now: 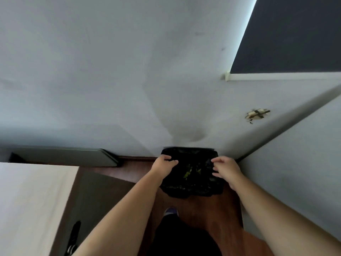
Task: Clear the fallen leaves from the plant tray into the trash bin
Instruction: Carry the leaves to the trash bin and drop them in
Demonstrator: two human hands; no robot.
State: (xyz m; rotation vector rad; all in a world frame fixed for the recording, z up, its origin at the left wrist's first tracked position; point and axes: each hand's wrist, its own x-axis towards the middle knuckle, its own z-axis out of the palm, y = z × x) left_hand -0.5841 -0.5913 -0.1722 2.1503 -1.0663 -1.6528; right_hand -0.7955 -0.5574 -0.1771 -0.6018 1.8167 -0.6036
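A black trash bin (191, 189) lined with a glossy black bag stands on the floor in the corner of the room. Several green leaves (188, 172) lie inside it. My left hand (164, 163) grips the bin's left rim, fingers curled over the edge. At the right rim, my right hand (224, 168) pinches the bag with bent fingers. No plant tray can be made out in this view.
Walls close in behind and right of the bin. A white table (31, 204) is at the left, with a black object (73, 235) by its edge. A dark panel (64, 157) lies along the wall. My foot (171, 211) stands on the wooden floor.
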